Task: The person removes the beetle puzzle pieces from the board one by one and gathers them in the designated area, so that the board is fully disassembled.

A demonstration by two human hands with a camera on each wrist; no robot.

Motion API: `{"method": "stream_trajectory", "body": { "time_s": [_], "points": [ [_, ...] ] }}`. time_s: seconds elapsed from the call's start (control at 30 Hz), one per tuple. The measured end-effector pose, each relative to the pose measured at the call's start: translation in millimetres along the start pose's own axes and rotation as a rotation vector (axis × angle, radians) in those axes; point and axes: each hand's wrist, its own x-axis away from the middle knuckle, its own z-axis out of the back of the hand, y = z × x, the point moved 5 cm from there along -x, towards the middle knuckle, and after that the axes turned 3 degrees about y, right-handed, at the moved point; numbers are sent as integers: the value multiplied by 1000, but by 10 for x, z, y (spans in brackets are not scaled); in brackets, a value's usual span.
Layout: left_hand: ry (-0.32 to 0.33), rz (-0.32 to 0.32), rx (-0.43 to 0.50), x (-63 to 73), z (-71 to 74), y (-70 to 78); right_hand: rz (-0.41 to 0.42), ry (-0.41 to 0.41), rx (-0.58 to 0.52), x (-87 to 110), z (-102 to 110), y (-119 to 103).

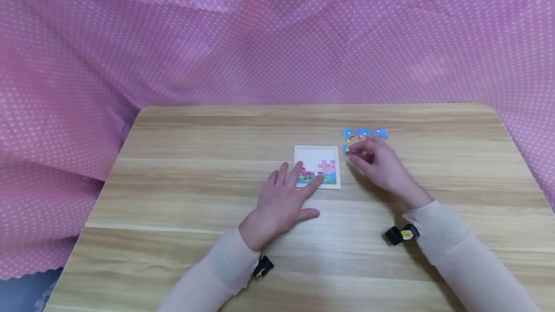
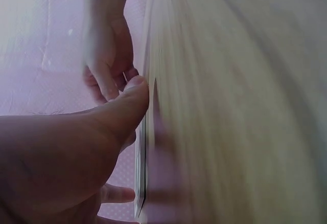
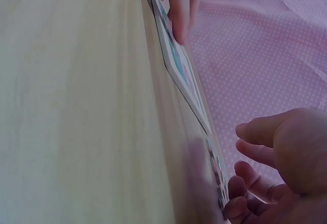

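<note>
A square puzzle board (image 1: pixel 318 152) with a white border lies on the table, its lower part filled with coloured pieces. On the right side of the board sits a pink pig-face piece (image 1: pixel 328 166). My left hand (image 1: pixel 279 201) rests with spread, straight fingers over the board's lower left, fingertips on the pieces and thumb out over the table. To the right of the board, my right hand (image 1: pixel 381 165) hovers with loosely bent fingers beside a blue loose piece (image 1: pixel 345 149). In the right wrist view nothing shows between my right thumb (image 3: pixel 255 131) and forefinger.
Behind my right hand lies a row of loose blue puzzle pieces (image 1: pixel 364 132). The wooden table (image 1: pixel 195 134) has rounded far corners. A pink dotted cloth (image 1: pixel 277 37) hangs behind it and on both sides. Black cameras are strapped at both wrists.
</note>
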Motion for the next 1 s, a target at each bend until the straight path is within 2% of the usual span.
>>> {"method": "stream_trajectory", "body": {
  "time_s": [0.43,0.67,1.0],
  "points": [
    [-47,38,-14,-42,-14,61,49,-67,-14,-61,-231,-195],
    [-62,44,-31,-56,-7,61,24,-116,-11,-95,-337,-274],
    [-70,41,-29,-50,-6,63,28,-115,28,-109,-381,-271]
  ]
}}
